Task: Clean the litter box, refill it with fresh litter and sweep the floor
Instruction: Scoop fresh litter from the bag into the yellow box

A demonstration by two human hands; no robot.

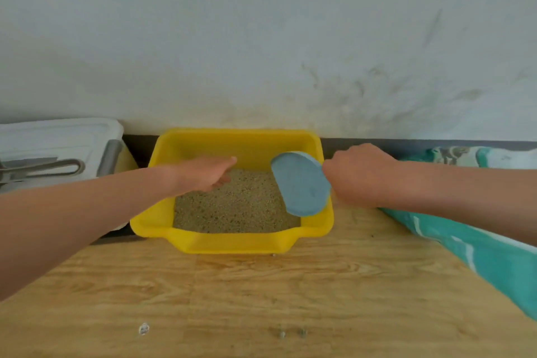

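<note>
Wood-grain floor point(261, 293) up front, a few loose specks on it. Yellow rectangular plastic litter box point(232, 243) sits on it against the white wall point(261, 38), holding tan granular litter point(232, 206). Left hand point(203, 173) reaches over the litter, fingers straight, holding nothing. Right hand point(357, 174) curls round the handle end of a blue plastic scoop point(300, 183), which is tilted over the box's right rim.

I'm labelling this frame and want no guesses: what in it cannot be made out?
All in the head view:
Handle and contents of the blue scoop: hidden by the grip of the right hand and by the scoop's turned back.
Fingertips of the left hand: blurred, so contact with the litter is unclear.
The white bin: cut off by the left edge.
The teal cloth: cut off by the right edge.
The floor specks: too small to identify.
</note>
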